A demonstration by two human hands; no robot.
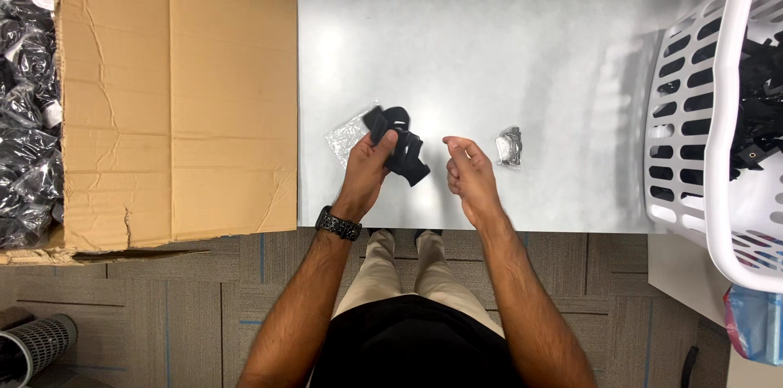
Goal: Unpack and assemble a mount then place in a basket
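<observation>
Only the one head view here, looking straight down at a grey worktop (489,45) with the person standing at its near edge. The left hand (369,164), the one with a dark watch (338,224) on its wrist, is clenched around a black strap bundle (401,147), thumb pressed over the top of it, and the bundle sticks out to the right of the fingers, lifted just off the worktop. A clear plastic bag (347,137) lies flat right behind that hand, touching or nearly touching the bundle; can't tell which. The right hand (466,172) is released, fingers loosely curled and holding nothing, just beside the strap's free end with a small gap between. A little crumpled plastic wrapper (509,146) sits on the worktop just beyond the right hand. Looks to me like the unpacking step: strap out of its bag and being sorted in hand. Next move probably calls for the free hand to close that gap and catch the loose end. On the left, an open cardboard box (179,94) holds lots of bagged dark items (28,102). At the right edge, a white laundry basket (693,127) has loose black straps (758,102) in it, well apart from both hands.
</observation>
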